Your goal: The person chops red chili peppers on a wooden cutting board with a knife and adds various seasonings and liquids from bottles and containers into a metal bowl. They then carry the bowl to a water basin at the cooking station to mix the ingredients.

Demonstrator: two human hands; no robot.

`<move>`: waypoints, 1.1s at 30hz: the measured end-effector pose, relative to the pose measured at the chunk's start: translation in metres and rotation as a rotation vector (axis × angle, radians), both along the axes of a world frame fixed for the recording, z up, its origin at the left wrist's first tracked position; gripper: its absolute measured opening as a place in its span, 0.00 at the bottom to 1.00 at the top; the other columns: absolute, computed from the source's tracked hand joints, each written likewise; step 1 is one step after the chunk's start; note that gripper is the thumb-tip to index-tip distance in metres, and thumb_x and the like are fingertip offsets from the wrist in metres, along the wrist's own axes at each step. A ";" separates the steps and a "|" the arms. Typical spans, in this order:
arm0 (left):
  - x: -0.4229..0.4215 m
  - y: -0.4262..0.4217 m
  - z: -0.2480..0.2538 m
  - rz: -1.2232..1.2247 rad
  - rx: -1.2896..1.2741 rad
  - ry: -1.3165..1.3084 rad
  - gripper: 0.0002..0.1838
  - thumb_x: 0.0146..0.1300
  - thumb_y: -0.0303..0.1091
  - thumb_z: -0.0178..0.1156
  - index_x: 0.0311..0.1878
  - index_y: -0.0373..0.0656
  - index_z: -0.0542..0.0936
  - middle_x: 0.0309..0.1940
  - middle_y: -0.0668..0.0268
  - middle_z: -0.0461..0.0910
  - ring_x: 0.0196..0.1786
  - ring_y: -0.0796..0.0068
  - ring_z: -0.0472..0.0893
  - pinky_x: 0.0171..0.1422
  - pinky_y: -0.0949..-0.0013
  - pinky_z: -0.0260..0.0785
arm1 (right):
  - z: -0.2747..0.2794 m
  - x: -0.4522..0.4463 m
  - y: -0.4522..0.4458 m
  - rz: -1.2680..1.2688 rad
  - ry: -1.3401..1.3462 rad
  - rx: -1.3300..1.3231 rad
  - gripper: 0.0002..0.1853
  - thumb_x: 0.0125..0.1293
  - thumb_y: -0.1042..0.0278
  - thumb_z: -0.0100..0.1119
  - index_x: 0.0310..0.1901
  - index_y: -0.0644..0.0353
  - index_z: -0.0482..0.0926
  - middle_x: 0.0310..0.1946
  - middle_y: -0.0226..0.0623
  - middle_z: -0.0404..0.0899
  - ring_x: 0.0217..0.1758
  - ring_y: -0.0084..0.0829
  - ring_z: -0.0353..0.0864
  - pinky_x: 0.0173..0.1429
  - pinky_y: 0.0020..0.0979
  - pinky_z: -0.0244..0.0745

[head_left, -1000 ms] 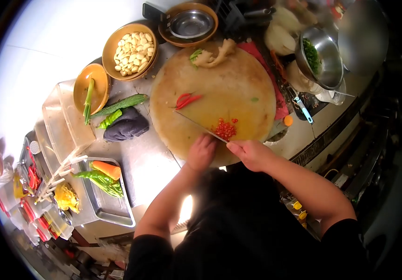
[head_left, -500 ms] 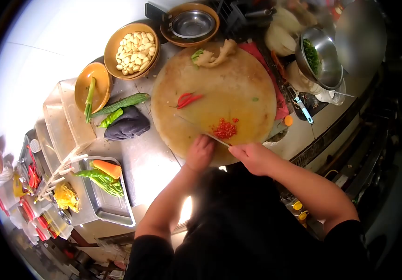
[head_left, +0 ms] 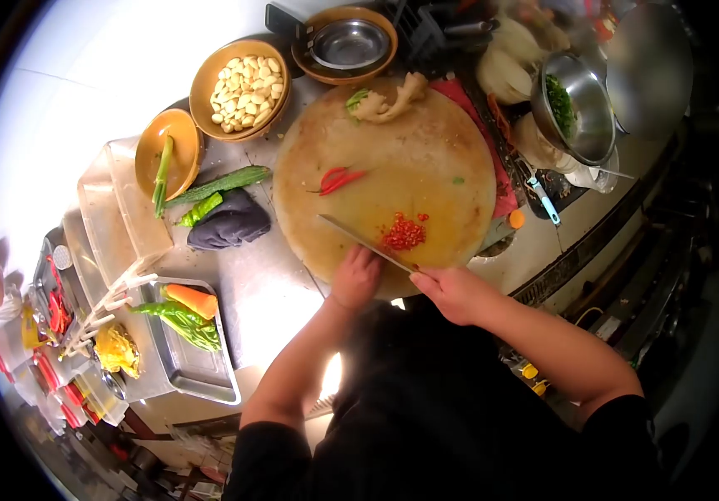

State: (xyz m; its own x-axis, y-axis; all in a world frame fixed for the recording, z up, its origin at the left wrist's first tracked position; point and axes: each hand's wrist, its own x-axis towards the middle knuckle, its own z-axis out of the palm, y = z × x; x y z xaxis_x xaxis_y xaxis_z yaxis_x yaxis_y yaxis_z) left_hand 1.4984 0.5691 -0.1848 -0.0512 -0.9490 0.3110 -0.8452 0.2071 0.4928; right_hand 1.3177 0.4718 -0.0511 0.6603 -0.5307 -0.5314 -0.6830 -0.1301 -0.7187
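My right hand is closed round the handle of a kitchen knife, whose blade slants to the upper left over the round chopping board. Against the near side of the blade, my left hand has its fingers curled together; whatever lies under them is hidden. Just beyond the blade is a small heap of chopped red chili. Farther up the board lie whole red chilies. A knobbly piece of ginger rests at the board's far edge.
Left of the board are a bowl of peeled garlic cloves, a cucumber, a dark cloth and a metal tray with a carrot and green peppers. Right of it stand a steel bowl and a blue-handled peeler.
The knife blade, blurred before, now shows sharply. My right hand has shifted slightly down and to the right, while my left hand stays nearly in place. The chopped heap looks much the same.
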 end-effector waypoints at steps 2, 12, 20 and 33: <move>0.000 0.003 0.000 0.006 0.004 0.004 0.15 0.49 0.28 0.57 0.41 0.40 0.82 0.45 0.58 0.78 0.50 0.58 0.77 0.53 0.64 0.73 | -0.006 0.015 0.000 0.005 0.042 -0.005 0.27 0.73 0.45 0.43 0.41 0.65 0.80 0.35 0.58 0.80 0.42 0.57 0.79 0.47 0.45 0.73; 0.003 0.004 -0.002 0.000 0.017 0.021 0.14 0.48 0.27 0.57 0.40 0.40 0.82 0.43 0.58 0.78 0.50 0.59 0.77 0.53 0.65 0.73 | -0.017 0.014 0.003 -0.016 0.008 -0.066 0.27 0.73 0.45 0.43 0.43 0.64 0.80 0.37 0.57 0.80 0.44 0.57 0.79 0.48 0.46 0.73; 0.007 0.006 -0.004 -0.025 0.006 0.005 0.14 0.50 0.28 0.56 0.42 0.40 0.82 0.44 0.58 0.78 0.50 0.58 0.77 0.53 0.65 0.74 | -0.001 0.017 0.000 -0.020 0.040 0.063 0.27 0.73 0.44 0.43 0.42 0.65 0.80 0.35 0.56 0.80 0.43 0.57 0.79 0.47 0.46 0.73; 0.010 0.010 -0.004 -0.027 0.061 0.029 0.15 0.51 0.28 0.55 0.44 0.40 0.81 0.45 0.57 0.77 0.50 0.58 0.76 0.53 0.64 0.74 | -0.006 0.038 0.001 0.007 0.083 0.015 0.29 0.73 0.44 0.42 0.39 0.66 0.78 0.35 0.59 0.80 0.43 0.59 0.78 0.47 0.46 0.73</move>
